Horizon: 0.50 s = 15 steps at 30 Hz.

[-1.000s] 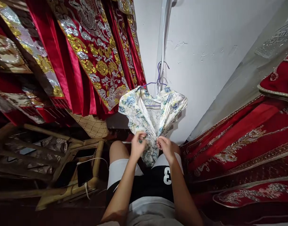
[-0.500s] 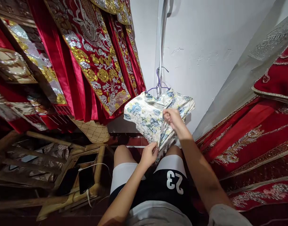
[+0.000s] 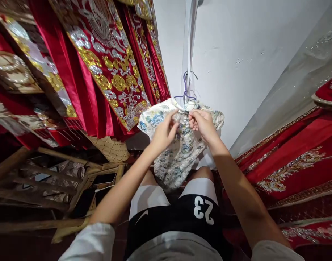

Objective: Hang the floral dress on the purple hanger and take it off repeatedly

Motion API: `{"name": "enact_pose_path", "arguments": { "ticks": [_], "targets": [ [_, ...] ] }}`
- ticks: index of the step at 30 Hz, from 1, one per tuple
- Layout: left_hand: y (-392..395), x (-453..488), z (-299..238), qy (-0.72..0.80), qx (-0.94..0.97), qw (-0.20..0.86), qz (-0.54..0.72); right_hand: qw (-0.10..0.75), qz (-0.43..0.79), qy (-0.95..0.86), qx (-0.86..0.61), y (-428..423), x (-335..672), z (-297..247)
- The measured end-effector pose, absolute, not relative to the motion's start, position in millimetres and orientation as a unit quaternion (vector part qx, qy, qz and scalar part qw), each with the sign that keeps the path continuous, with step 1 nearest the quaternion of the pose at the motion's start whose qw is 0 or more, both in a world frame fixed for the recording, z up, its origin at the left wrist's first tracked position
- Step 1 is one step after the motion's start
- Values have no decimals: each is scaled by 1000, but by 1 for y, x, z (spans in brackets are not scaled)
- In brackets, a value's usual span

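Note:
A white short-sleeved blouse with blue and yellow flowers [image 3: 179,156] hangs in front of me on a thin purple hanger [image 3: 185,95]. My right hand [image 3: 202,124] pinches the front of its collar between thumb and fingers, just below the hanger. Close by on the left, my left hand [image 3: 165,133] is over the blouse's upper front, thumb and forefinger apart. Its fingertips are near the collar; whether they touch the cloth is hard to see. The blouse's lower part falls between my knees.
Red robes with gold and silver embroidery [image 3: 119,79] hang on the left. More beaded red garments [image 3: 293,163] hang on the right beside clear plastic [image 3: 280,90]. A bamboo stand [image 3: 84,174] with dark devices and a white cable is at lower left. Behind is a white wall [image 3: 236,43].
My left hand has let go of the blouse's lower front edge and risen to near the collar. My right hand has moved up to the collar. The blouse's front now hangs down looser.

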<state>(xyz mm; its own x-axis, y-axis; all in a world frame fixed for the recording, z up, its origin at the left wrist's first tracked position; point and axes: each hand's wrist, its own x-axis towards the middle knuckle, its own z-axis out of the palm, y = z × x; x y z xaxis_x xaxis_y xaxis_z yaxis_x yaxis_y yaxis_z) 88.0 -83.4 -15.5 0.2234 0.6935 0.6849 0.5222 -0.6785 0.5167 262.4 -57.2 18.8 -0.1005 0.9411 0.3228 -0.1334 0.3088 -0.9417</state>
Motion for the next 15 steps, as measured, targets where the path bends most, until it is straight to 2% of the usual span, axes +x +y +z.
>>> {"name": "enact_pose_path", "arguments": {
  "ticks": [4,7,9,12,15],
  "targets": [
    [-56,106,30,360,804,-19,473,575,432,-606,-339,-50,264,20],
    [-51,117,35,357,799,-75,479,583,379,-624,-357,-46,261,3],
    [-50,114,32,363,768,-92,520,559,358,-644,-382,-48,257,-18],
    [-36,83,29,377,652,-54,656,492,376,-667,-415,-57,250,-55],
    [-14,27,22,373,501,47,780,489,433,-631,-418,-79,247,-87]
  ]
}}
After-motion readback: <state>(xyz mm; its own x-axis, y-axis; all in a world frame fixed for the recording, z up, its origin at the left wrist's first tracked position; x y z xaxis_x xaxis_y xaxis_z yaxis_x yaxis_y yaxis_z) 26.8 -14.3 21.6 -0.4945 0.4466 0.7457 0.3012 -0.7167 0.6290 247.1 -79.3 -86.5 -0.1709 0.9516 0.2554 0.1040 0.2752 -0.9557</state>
